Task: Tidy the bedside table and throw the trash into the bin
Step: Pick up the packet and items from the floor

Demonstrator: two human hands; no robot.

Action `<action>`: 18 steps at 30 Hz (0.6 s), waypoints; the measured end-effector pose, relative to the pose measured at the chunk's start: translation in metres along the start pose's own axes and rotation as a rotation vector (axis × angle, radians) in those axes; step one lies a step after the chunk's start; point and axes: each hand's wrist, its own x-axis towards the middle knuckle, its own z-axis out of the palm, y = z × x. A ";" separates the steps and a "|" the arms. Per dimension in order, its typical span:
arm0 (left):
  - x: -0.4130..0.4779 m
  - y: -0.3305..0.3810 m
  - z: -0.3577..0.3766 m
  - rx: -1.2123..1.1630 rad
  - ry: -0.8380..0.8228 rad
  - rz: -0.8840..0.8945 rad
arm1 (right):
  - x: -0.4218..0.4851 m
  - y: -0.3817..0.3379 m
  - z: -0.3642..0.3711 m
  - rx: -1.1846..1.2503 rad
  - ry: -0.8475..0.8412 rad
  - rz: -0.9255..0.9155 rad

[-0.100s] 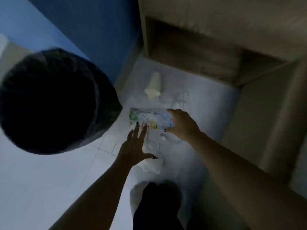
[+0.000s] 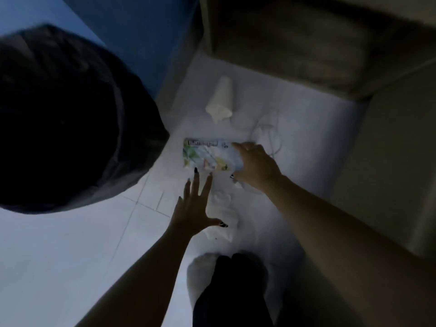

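A flat colourful packet (image 2: 207, 154) lies on the white floor. My right hand (image 2: 256, 165) grips its right end, fingers over the top and thumb underneath. My left hand (image 2: 197, 206) hovers just below the packet with fingers spread, holding nothing. Crumpled white tissues (image 2: 223, 208) lie under and beside my left hand. A crushed paper cup (image 2: 220, 100) lies farther back. The bin with a black bag (image 2: 59, 119) stands at the left.
A thin white cable (image 2: 271, 131) curls on the floor right of the cup. Beige bedside furniture (image 2: 295, 43) stands behind and a beige surface (image 2: 389, 149) at the right. A blue wall (image 2: 141, 31) is at the back left. My dark legs (image 2: 236, 291) are at the bottom.
Almost nothing differs. My left hand's fingertips have edged slightly closer to the packet's lower edge.
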 end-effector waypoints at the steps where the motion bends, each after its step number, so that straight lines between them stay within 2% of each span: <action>1: 0.003 -0.008 0.017 0.041 0.024 0.020 | 0.007 0.003 0.013 -0.037 -0.002 -0.016; 6: -0.001 -0.036 0.064 0.203 0.178 0.139 | 0.026 0.019 0.051 -0.167 0.167 -0.022; 9: 0.000 -0.038 0.062 0.142 0.237 0.197 | 0.033 0.022 0.048 -0.130 0.103 0.055; 12: -0.001 -0.034 0.052 0.054 0.169 0.231 | 0.035 0.027 0.045 -0.150 0.015 0.158; 15: -0.003 -0.030 0.040 0.046 0.161 0.226 | 0.028 0.024 0.044 -0.173 0.041 0.154; 18: -0.016 -0.022 0.017 0.028 0.194 0.198 | 0.004 0.014 0.023 -0.026 0.042 0.141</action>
